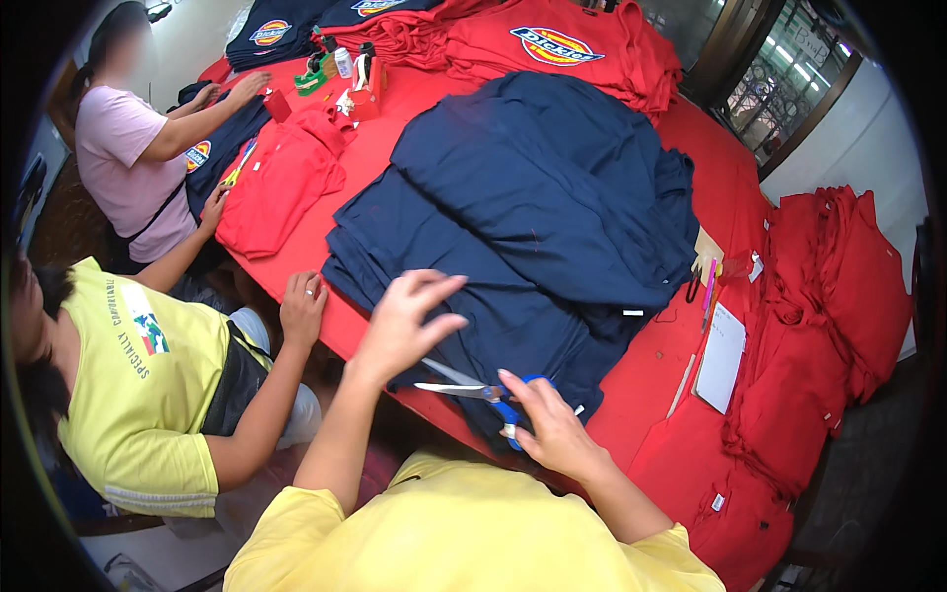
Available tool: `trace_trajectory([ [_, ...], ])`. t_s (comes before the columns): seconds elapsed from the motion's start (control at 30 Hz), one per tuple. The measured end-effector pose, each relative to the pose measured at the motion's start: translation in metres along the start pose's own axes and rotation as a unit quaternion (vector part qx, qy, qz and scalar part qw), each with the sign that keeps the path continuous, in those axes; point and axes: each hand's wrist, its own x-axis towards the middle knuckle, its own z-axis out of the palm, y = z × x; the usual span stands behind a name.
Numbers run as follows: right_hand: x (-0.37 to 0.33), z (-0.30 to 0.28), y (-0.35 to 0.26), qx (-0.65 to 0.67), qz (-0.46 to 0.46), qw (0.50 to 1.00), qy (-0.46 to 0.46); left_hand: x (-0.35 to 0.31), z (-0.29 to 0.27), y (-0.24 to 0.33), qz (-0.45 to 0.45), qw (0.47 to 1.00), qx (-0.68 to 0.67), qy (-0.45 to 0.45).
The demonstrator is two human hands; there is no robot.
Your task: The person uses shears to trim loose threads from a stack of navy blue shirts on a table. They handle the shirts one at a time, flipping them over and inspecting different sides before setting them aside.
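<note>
In front of me lies a big heap of navy blue shirts [547, 197], loosely spread and folded over itself. My right hand [557, 429] grips a pair of scissors [508, 412] by their blue handles. The two metal blades are apart and point left, over the near edge of the navy cloth. My left hand [409, 321] is raised above the heap's front left corner, its fingers apart and nothing in them. Small white tags show along the lower right edge of the cloth.
Red shirts [789, 355] are piled along the right side of the red-covered table [641, 419], beside a white notepad [721, 357]. Folded printed shirts [562, 49] line the back. At left sit a person in yellow [138, 395], holding yellow scissors, and one in pink [123, 148].
</note>
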Motion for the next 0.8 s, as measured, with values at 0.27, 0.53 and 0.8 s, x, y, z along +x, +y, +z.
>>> trace_trajectory([
  [0.27, 0.021, -0.024, 0.027, 0.085, -0.022, 0.993, -0.084, -0.064, -0.001, 0.002, -0.113, 0.969, -0.115, -0.185],
  [0.53, 0.141, -0.171, 0.07, 0.227, -0.069, 0.882, 0.407, -0.148, -0.018, 0.015, -0.223, 0.891, -0.054, -0.393],
  [0.8, 0.039, -0.126, 0.241, -0.238, 0.138, 0.831, 0.483, -0.14, 0.014, 0.054, -0.28, 0.956, -0.004, -0.084],
])
